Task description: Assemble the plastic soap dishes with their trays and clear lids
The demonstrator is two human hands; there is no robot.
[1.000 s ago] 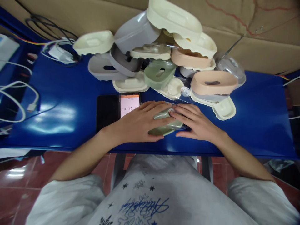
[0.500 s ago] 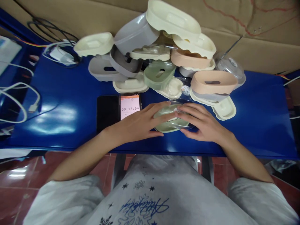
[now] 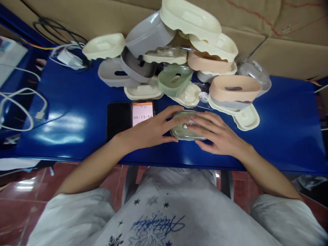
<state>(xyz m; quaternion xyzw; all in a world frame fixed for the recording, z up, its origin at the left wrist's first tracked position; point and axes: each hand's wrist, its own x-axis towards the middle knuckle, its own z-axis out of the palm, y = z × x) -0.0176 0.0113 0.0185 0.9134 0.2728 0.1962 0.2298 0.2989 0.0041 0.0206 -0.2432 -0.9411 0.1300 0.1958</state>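
Note:
A pale green oval box (image 3: 188, 135) with a clear plastic lid lies near the front of the blue table. My left hand (image 3: 155, 131) holds its left side, with the thumb at the near edge and the fingers reaching over the top. From the right, my right hand (image 3: 219, 133) spreads its fingers across the lid, its thumb by the near right edge. The fingertips of both hands almost meet over the lid, where a small sticker is partly covered. The lid sits over the green part; whether it is pressed fully down I cannot tell.
Behind my hands is a pile of oval plastic parts: a green box (image 3: 174, 80), a peach box (image 3: 234, 87), a cream tray (image 3: 192, 18) and several others. Left of the box lie a phone showing a timer (image 3: 142, 111) and a dark phone (image 3: 118, 118). A white cable (image 3: 39, 114) is farther left.
The clear lid, which was offset to the right of the green part, now lines up over it. Both hands have shifted slightly with it and still hold the box.

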